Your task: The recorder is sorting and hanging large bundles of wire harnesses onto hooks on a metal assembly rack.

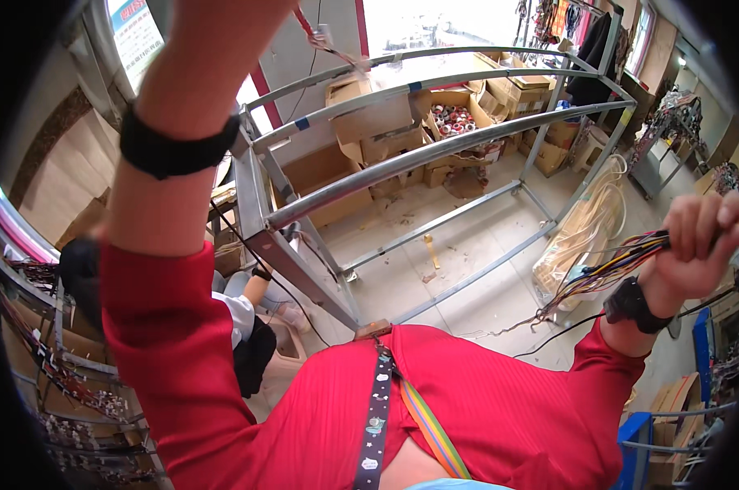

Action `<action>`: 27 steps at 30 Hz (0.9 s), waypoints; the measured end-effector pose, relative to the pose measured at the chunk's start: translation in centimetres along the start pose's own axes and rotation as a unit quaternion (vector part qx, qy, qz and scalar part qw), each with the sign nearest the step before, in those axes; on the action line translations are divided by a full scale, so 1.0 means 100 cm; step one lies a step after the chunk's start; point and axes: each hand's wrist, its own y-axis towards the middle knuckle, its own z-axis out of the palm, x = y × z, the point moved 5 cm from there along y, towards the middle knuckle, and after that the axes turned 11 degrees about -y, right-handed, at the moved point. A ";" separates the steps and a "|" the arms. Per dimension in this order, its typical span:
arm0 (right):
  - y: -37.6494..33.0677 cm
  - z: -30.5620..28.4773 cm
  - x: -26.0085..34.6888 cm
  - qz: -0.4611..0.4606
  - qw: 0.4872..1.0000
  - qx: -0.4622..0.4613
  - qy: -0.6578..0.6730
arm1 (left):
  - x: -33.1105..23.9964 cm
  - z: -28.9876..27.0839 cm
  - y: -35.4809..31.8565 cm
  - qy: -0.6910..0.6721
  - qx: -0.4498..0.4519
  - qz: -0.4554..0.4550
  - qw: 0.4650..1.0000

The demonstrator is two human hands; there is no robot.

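- While the right hand [702,238] is curled into a fist at the right edge of the view, its fingers are clamped on a bundle of multicoloured wires [610,268] that fans out to the left of the fist and trails down past the wrist.
- Loose strands from that bundle droop below the hand toward the floor, thin and tangled at their ends.
- Just under the fist, a black wristband [637,305] circles the right wrist, above the red sleeve [606,359].
- The left forearm rises up the left of the view and runs out past the top edge, so the left hand itself is out of sight and its grip cannot be told.
- A second black wristband [176,149] sits on that left forearm, with the red sleeve beginning below it.
- Near the top edge, beside where the left arm leaves the view, a thin red cord [327,39] hangs over the top rail.
- Between the two arms stands a grey metal frame [434,151] of long rails and uprights, well to the left of the right hand.
- Beyond the frame, open cardboard boxes [402,114] are stacked along the wall.
- To the left of the wire bundle and below it, a pale coil of tubing [585,229] leans by the frame's far corner.
- Low at the left, beneath the raised arm, another person sits, showing a white sleeve [237,310] and a hand.
- A patterned dark strap [376,408] and a striped one run down the red shirt.
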 end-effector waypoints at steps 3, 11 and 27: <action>-0.010 0.005 -0.019 0.047 0.998 0.046 -0.021 | 0.031 0.023 -0.062 -0.115 0.080 -0.199 0.970; -0.062 0.035 -0.106 0.357 0.906 0.089 -0.208 | 0.064 0.005 -0.257 -0.033 0.397 -0.633 0.664; -0.155 0.137 -0.310 0.378 0.869 0.269 -0.171 | -0.032 0.009 -0.236 0.097 0.444 -0.461 0.763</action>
